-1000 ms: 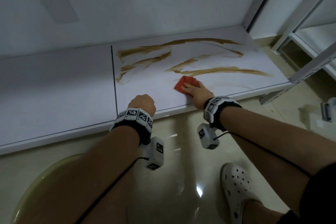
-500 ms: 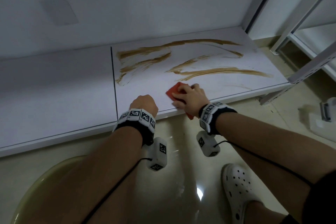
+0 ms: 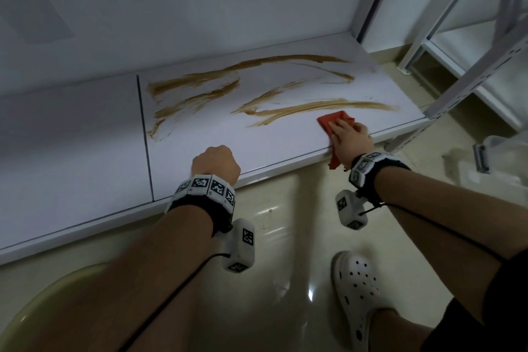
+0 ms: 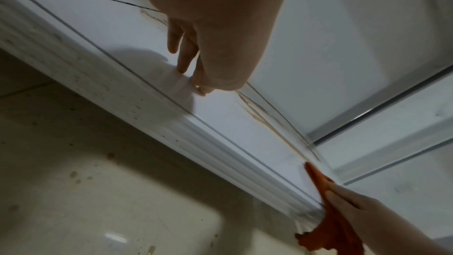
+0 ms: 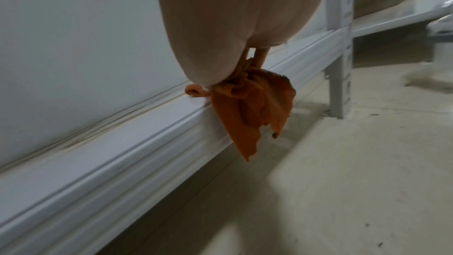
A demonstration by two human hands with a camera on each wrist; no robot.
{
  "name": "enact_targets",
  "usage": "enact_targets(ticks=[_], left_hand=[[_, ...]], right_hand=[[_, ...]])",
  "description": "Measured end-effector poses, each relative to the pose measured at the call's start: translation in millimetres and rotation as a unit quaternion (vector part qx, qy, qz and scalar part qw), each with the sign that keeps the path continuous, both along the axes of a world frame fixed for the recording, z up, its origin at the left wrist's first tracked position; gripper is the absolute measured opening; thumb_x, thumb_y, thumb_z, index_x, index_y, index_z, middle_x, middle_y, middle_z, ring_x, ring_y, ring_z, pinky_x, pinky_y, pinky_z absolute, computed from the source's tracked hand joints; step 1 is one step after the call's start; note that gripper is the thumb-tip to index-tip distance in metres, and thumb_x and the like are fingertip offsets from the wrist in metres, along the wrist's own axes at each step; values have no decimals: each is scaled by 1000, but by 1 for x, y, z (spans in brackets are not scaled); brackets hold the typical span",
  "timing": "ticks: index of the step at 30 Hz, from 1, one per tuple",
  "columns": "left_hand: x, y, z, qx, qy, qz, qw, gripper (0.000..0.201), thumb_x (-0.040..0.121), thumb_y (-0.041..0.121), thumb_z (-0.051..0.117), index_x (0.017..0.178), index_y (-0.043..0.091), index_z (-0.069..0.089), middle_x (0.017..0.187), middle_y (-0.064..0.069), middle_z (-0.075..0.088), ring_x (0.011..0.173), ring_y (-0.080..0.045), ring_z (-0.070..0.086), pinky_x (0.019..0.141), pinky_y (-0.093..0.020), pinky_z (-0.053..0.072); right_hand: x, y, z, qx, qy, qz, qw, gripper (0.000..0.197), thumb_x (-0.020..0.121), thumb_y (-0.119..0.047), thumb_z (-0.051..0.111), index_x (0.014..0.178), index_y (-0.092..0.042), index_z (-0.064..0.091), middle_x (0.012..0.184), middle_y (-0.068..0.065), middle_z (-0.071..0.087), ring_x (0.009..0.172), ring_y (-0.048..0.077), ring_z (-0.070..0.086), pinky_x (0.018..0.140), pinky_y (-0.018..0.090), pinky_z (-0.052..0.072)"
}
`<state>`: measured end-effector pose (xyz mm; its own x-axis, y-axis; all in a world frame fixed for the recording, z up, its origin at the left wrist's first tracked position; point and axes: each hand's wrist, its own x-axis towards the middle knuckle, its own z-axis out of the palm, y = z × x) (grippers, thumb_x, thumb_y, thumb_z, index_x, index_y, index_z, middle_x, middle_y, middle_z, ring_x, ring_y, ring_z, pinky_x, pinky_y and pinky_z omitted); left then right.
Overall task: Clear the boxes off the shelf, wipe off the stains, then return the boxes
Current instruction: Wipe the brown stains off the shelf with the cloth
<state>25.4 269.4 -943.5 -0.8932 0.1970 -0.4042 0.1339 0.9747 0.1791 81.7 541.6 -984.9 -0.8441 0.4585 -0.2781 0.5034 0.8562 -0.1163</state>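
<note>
Long brown stains [image 3: 314, 107] streak the right panel of the low white shelf [image 3: 85, 137]; no boxes stand on it. My right hand [image 3: 350, 137] presses an orange-red cloth [image 3: 333, 120] flat on the shelf near its front right edge, fingers stretched over it. A corner of the cloth [image 5: 247, 108] hangs over the front lip. In the left wrist view the cloth [image 4: 321, 181] lies under the right hand [image 4: 355, 207]. My left hand [image 3: 215, 163] rests on the front of the shelf as a fist, holding nothing, and its curled fingers [image 4: 183, 59] touch the surface.
A grey perforated shelf post [image 3: 468, 74] stands at the shelf's right end, with another shelf unit [image 3: 485, 37] behind it. A clear plastic box [image 3: 497, 157] sits on the floor at right. A yellow-green basin rim [image 3: 43, 294] is at bottom left, my white clog [image 3: 357, 288] below.
My right hand has slid the cloth from the middle of the front edge to the right, just below the lowest stain. The left fist has stayed put.
</note>
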Motion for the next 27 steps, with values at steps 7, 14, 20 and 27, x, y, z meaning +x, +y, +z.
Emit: enact_targets(ticks=[7, 14, 20, 27], left_hand=[[-2, 1, -2, 4, 4, 14, 1000, 16, 81, 4, 49, 66, 9, 53, 78, -6, 57, 72, -23, 54, 70, -28, 49], [-2, 4, -2, -18, 1, 4, 1000, 11, 83, 7, 50, 78, 7, 60, 83, -8, 59, 76, -25, 56, 73, -29, 50], [-7, -10, -4, -55, 2, -75, 996, 21, 86, 10, 44, 94, 14, 63, 109, -7, 63, 87, -23, 54, 70, -26, 40], [-10, -20, -5, -63, -10, -123, 990, 41, 90, 6, 37, 125, 16, 54, 134, -6, 50, 119, -27, 49, 91, -31, 41]], right_hand=[[2, 15, 21, 101, -91, -1, 991, 58, 96, -30, 44, 148, -24, 20, 154, 0, 24, 143, 20, 18, 114, 43, 16], [-21, -99, 8, 3, 36, 177, 983, 48, 97, -31, 37, 142, -45, 29, 153, -11, 29, 135, 37, 23, 107, 43, 30], [-12, -100, 0, -45, 38, 276, 959, 44, 98, -30, 39, 140, -43, 36, 154, -18, 25, 141, 28, 17, 114, 44, 24], [-22, -32, 4, 8, -59, 79, 995, 66, 93, -26, 49, 148, -37, 15, 158, -10, 12, 143, 32, 12, 114, 45, 25]])
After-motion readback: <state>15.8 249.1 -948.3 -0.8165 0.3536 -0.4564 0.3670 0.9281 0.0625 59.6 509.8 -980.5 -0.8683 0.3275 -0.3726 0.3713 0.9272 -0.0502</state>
